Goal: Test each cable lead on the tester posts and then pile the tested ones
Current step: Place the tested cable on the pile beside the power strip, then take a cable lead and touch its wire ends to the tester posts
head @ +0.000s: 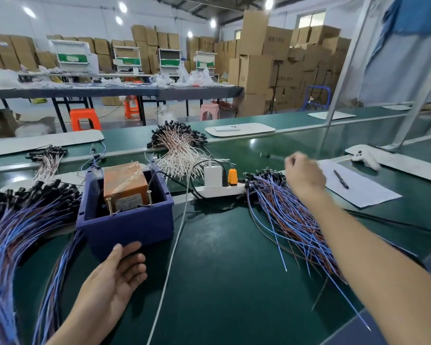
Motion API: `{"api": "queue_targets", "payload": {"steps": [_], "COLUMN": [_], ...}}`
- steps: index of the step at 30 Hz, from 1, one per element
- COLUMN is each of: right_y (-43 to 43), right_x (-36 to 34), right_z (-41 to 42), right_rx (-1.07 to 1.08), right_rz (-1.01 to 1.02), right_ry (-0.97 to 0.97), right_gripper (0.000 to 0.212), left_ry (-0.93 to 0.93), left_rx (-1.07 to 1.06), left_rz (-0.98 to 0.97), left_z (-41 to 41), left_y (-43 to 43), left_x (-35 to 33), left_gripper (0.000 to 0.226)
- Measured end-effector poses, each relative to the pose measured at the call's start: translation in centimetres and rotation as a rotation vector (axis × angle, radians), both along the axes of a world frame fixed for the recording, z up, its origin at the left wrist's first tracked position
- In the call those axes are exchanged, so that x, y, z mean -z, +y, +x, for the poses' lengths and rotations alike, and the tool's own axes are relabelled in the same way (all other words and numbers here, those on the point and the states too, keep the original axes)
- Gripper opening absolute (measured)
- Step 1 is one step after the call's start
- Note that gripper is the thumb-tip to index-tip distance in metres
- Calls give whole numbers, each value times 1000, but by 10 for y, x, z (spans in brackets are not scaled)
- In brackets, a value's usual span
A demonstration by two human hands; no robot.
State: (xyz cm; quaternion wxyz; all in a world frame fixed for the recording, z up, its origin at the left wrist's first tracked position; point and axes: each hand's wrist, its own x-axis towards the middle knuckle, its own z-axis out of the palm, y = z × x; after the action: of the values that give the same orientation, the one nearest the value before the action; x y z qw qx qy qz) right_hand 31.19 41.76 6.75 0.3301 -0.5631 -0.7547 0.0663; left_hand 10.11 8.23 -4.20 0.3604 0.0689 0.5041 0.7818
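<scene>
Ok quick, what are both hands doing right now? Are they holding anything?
Left hand: open, fingers resting against the blue box, holding nothing.
Right hand: fingers curled above the right cable pile; blurred, cannot tell if holding a lead.

A white power strip (222, 191) lay on the green worktop (222, 270), just left of the right hand (305, 174). An orange plug (232, 176) stuck up from it. A black pen (341, 179) lay on a sheet of paper (366, 195) right of that hand. A white game controller (365, 158) sat beyond the pen. Far behind the hand stood an orange stool (85, 118) and brown boxes (256, 70).
</scene>
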Motion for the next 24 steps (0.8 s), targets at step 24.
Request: {"api": "queue_targets", "payload": {"steps": [24], "right_y": [-248], "right_x": [114], "right_z": [-141], "right_rx": [-994], "right_rz": [434], "right_ry": [335], "right_gripper": [13], "left_ry": [110], "left_rx": [31], "left_rz": [-72], "left_z": [5], "left_y": [-20], "left_x": [-11], "left_gripper": [51]}}
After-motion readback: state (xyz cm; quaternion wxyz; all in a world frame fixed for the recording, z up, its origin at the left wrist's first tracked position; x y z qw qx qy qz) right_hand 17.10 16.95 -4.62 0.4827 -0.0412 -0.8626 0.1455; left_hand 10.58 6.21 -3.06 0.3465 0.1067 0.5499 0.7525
